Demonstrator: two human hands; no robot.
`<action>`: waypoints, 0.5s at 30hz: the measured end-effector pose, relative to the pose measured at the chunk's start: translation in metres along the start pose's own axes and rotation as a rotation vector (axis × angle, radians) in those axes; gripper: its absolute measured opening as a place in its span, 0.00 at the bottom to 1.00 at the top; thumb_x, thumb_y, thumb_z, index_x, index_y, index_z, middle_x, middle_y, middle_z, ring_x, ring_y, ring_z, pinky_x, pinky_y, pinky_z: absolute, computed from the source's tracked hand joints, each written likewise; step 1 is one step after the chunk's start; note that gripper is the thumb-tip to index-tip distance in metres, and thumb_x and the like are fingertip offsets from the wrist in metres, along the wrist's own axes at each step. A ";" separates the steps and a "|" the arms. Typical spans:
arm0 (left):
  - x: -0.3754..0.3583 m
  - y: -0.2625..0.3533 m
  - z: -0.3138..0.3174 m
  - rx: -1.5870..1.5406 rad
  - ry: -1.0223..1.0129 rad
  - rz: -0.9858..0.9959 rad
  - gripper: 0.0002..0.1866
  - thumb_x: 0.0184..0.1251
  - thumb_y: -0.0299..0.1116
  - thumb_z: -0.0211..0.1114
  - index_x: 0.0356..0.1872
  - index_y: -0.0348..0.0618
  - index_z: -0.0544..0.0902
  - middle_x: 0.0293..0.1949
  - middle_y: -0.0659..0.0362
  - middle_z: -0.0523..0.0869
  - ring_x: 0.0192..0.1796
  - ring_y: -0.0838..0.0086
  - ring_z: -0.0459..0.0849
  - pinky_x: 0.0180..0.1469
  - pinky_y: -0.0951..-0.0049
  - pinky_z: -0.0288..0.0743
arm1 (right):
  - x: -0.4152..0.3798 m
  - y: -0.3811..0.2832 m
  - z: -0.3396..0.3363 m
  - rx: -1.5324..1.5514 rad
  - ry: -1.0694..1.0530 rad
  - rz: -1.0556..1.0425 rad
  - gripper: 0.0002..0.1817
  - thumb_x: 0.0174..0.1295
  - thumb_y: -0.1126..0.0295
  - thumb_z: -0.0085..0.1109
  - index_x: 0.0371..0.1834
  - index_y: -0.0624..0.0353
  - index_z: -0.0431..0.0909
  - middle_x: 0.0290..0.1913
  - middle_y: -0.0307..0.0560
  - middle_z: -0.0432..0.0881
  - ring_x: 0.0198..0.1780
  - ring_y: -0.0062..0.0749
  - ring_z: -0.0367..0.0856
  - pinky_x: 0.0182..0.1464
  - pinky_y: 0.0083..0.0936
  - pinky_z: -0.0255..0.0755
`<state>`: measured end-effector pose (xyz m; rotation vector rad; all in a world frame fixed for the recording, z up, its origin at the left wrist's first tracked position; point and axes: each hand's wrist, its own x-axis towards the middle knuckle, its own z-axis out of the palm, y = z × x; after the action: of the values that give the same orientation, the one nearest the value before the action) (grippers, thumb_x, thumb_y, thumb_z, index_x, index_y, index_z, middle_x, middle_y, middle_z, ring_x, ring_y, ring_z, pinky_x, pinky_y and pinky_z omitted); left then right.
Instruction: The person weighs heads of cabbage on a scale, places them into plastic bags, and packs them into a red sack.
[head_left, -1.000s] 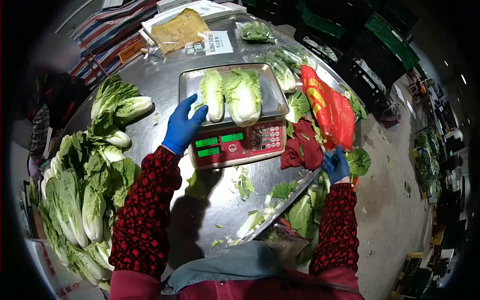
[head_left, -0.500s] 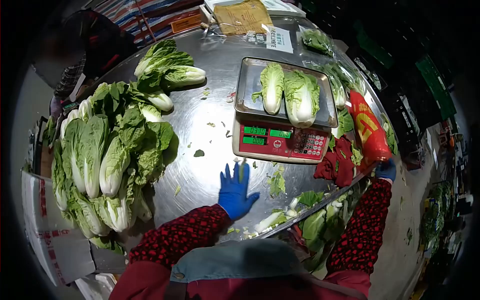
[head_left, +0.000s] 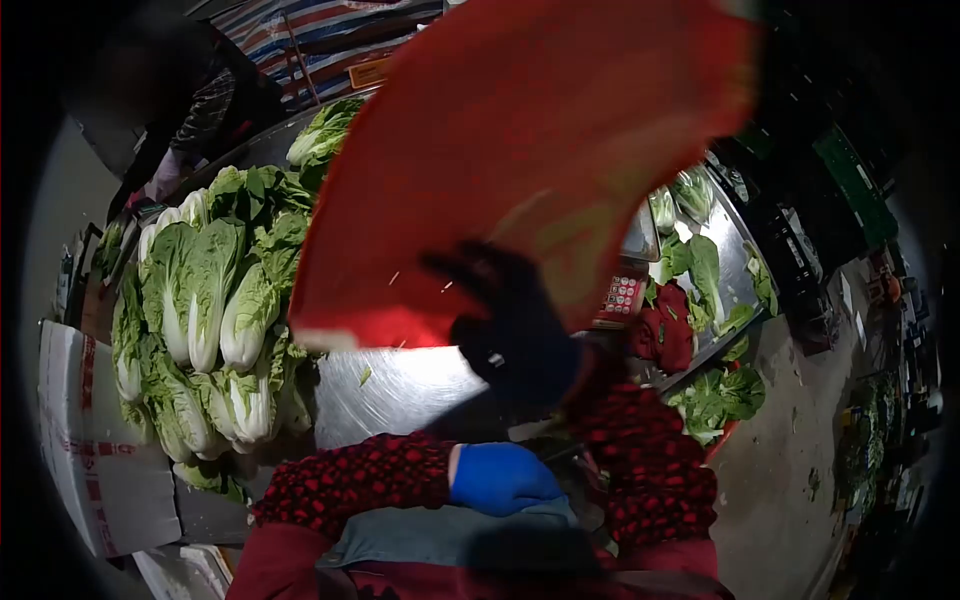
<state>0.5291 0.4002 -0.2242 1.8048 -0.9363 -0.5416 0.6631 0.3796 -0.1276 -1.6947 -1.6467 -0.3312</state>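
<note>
A red plastic bag (head_left: pixel 440 130) with yellow print is raised close to the camera, blurred and slanting over the metal table. At its lower edge is my right hand (head_left: pixel 515 335), in a blue glove darkened by shadow. Its fingers curve against the bag and grip it; their exact hold is blurred. Low at my waist, my left hand (head_left: pixel 505 478) in a bright blue glove is closed near the apron (head_left: pixel 420 535); whatever is in its fingers is hidden. The bag covers most of the red scale (head_left: pixel 622 293), leaving part of the keypad visible.
Napa cabbages (head_left: pixel 205 300) are heaped on the left of the table (head_left: pixel 350 400). A red cloth (head_left: pixel 665 330) and loose leaves (head_left: pixel 705 275) lie along the right edge. More leaves (head_left: pixel 725 395) sit below it. Another person (head_left: pixel 215 110) stands at the far left.
My right hand has swung the red bag from the table's right edge up and leftward across the view. My left hand has left the tabletop, drawn back to my waist and closed.
</note>
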 end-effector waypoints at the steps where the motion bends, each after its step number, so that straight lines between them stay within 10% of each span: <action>1: -0.017 0.021 -0.008 -0.034 0.107 0.007 0.19 0.65 0.37 0.57 0.56 0.44 0.76 0.48 0.54 0.83 0.51 0.59 0.80 0.52 0.62 0.73 | -0.017 -0.015 0.042 0.081 -0.065 0.118 0.07 0.48 0.70 0.58 0.32 0.53 0.80 0.65 0.49 0.67 0.63 0.51 0.65 0.62 0.42 0.59; 3: -0.050 0.051 -0.023 -0.062 0.205 0.021 0.18 0.66 0.35 0.57 0.54 0.42 0.77 0.43 0.55 0.85 0.48 0.62 0.83 0.50 0.68 0.74 | -0.054 -0.022 0.084 0.101 -0.376 -0.127 0.10 0.48 0.62 0.58 0.34 0.48 0.83 0.66 0.41 0.66 0.68 0.49 0.57 0.63 0.61 0.49; 7: -0.096 0.062 -0.037 -0.294 0.638 -0.235 0.17 0.67 0.31 0.59 0.57 0.41 0.76 0.48 0.52 0.83 0.49 0.68 0.82 0.52 0.70 0.74 | -0.182 -0.017 0.177 0.297 -0.675 0.131 0.22 0.52 0.53 0.56 0.50 0.46 0.79 0.69 0.46 0.61 0.71 0.54 0.51 0.65 0.62 0.42; 10: -0.095 0.047 -0.047 -0.278 0.781 -0.444 0.17 0.69 0.28 0.56 0.57 0.36 0.74 0.49 0.52 0.83 0.49 0.71 0.82 0.54 0.73 0.73 | -0.187 -0.009 0.152 0.571 -0.668 0.254 0.24 0.51 0.60 0.60 0.53 0.53 0.73 0.60 0.51 0.69 0.65 0.52 0.62 0.65 0.49 0.56; 11: -0.088 0.048 -0.055 -0.449 0.839 -0.389 0.18 0.69 0.27 0.56 0.58 0.34 0.73 0.49 0.52 0.83 0.50 0.72 0.81 0.55 0.74 0.73 | -0.152 -0.010 0.108 0.961 -0.538 0.582 0.22 0.49 0.67 0.64 0.49 0.57 0.74 0.53 0.54 0.73 0.58 0.54 0.70 0.59 0.41 0.66; 15: -0.032 0.023 -0.118 0.080 1.093 -0.319 0.21 0.63 0.34 0.61 0.57 0.39 0.74 0.36 0.50 0.85 0.36 0.64 0.85 0.42 0.70 0.78 | -0.102 0.072 0.022 -0.151 0.155 0.383 0.32 0.49 0.65 0.67 0.60 0.57 0.68 0.64 0.59 0.63 0.61 0.58 0.64 0.62 0.45 0.60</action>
<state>0.5867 0.4877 -0.1569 1.9360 0.0827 0.3235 0.7099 0.3241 -0.2315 -1.9968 -1.1791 -0.3941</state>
